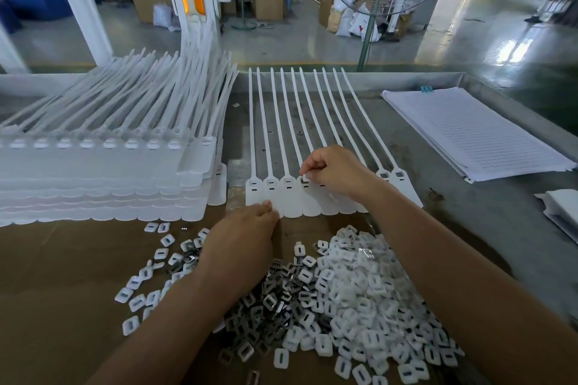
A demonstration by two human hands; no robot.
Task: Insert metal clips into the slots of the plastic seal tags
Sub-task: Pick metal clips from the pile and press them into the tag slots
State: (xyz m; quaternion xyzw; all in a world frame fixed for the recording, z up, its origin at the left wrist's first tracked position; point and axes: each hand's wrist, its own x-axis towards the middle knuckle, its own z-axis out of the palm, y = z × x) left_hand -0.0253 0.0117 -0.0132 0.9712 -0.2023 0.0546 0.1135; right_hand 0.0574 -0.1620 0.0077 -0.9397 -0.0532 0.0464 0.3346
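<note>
A row of several white plastic seal tags (pixel 289 197) lies side by side on the table, long tails pointing away from me. My right hand (pixel 336 170) pinches a small white piece over the slot of the fourth tag from the left. My left hand (pixel 242 241) rests at the near edge of the leftmost tags, fingertips curled against them; whether it holds anything is hidden. A heap of white plastic caps (pixel 369 297) and shiny metal clips (pixel 272 300) lies on brown cardboard in front of me.
A tall layered stack of white seal tags (pixel 103 172) fills the left of the table. A pad of lined paper (pixel 475 134) lies at the right, and more paper (pixel 563 209) at the far right edge. Beyond the table stand a standing fan (pixel 372 9) and cardboard boxes.
</note>
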